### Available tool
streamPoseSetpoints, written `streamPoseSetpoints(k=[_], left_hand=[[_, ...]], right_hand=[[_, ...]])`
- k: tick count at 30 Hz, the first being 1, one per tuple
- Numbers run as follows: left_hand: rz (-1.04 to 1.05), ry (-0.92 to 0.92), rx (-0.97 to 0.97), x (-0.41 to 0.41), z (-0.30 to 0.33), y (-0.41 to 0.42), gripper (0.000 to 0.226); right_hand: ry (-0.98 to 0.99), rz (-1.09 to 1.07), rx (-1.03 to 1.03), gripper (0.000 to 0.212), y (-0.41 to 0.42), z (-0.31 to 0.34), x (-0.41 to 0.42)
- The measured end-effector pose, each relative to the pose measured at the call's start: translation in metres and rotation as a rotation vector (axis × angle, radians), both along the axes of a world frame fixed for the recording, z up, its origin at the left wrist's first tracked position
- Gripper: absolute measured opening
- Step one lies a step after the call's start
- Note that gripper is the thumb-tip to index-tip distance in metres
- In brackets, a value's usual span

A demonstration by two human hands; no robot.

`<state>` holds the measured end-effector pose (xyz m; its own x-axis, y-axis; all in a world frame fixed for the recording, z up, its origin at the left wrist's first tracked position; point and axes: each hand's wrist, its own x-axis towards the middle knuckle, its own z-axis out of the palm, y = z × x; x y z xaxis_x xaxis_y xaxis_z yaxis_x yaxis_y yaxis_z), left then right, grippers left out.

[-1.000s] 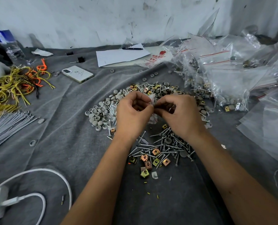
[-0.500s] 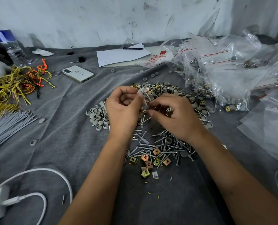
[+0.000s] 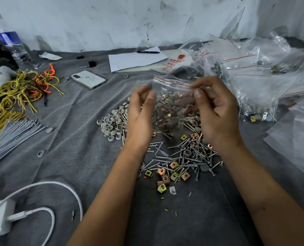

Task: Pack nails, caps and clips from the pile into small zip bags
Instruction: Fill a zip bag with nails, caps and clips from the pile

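Note:
A small clear zip bag [image 3: 172, 89] with a red line along its top hangs upright between my hands, above the pile. My right hand [image 3: 216, 110] pinches its top right corner between thumb and fingers. My left hand [image 3: 140, 112], blurred, holds the bag's left edge with the thumb up along it. Caps, nails and clips show in the bag's lower part. Below lie the loose nails [image 3: 184, 157], the copper and yellow clips [image 3: 165, 176] and the grey caps [image 3: 110, 124] on the grey cloth.
Filled zip bags [image 3: 254, 77] are heaped at the right, with empty bags [image 3: 298, 139] nearer. A phone [image 3: 88, 79], paper with a pen [image 3: 135, 60], yellow and orange wires [image 3: 21, 87], grey ties [image 3: 11, 134], a bottle [image 3: 14, 48] and a white charger cable [image 3: 41, 212] lie left.
Both hands rose from low over the pile. The bag, bunched between the fingers before, now hangs spread out flat and higher up.

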<state>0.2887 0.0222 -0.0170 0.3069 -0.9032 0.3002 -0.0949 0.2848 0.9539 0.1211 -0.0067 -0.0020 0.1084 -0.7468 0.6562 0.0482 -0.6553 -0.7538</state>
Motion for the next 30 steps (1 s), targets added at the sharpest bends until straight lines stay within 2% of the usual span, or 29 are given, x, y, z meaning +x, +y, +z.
streamPoseSetpoints(k=[3, 5, 8, 11, 13, 15, 19, 22, 28, 30], left_hand=[[-0.220, 0.012, -0.012, -0.004, -0.001, 0.003, 0.033], [-0.269, -0.100, 0.007, -0.006, -0.002, 0.002, 0.023], [-0.197, -0.196, 0.082, -0.010, -0.007, 0.000, 0.012], [-0.123, -0.204, 0.150, -0.012, -0.006, 0.000, 0.021], [-0.110, -0.153, 0.152, -0.010, -0.005, -0.001, 0.024], [-0.116, -0.053, 0.151, -0.007, -0.005, -0.002, 0.025], [-0.148, 0.176, 0.202, -0.007, -0.002, -0.001, 0.028], [-0.144, 0.254, 0.203, -0.007, -0.002, -0.002, 0.024], [-0.077, 0.435, 0.161, -0.001, 0.005, 0.000, 0.018], [-0.122, 0.437, 0.172, -0.003, 0.008, 0.002, 0.024]], right_hand=[[-0.063, -0.070, 0.004, 0.018, 0.000, 0.003, -0.003], [-0.109, -0.095, 0.029, 0.014, -0.001, 0.004, -0.005], [-0.161, -0.093, 0.119, 0.021, -0.002, 0.003, -0.004], [-0.010, -0.104, 0.345, 0.012, -0.006, -0.003, -0.005], [0.235, -0.112, 0.447, 0.019, -0.011, -0.010, -0.006], [0.405, -0.138, 0.424, 0.021, -0.012, -0.015, -0.006], [0.344, -0.152, 0.444, 0.021, -0.010, -0.014, -0.005], [0.282, -0.105, 0.504, 0.017, -0.008, -0.012, -0.005], [0.464, 0.033, 0.360, 0.026, 0.000, -0.009, -0.003], [0.418, 0.068, 0.360, 0.029, 0.002, -0.007, -0.001]])
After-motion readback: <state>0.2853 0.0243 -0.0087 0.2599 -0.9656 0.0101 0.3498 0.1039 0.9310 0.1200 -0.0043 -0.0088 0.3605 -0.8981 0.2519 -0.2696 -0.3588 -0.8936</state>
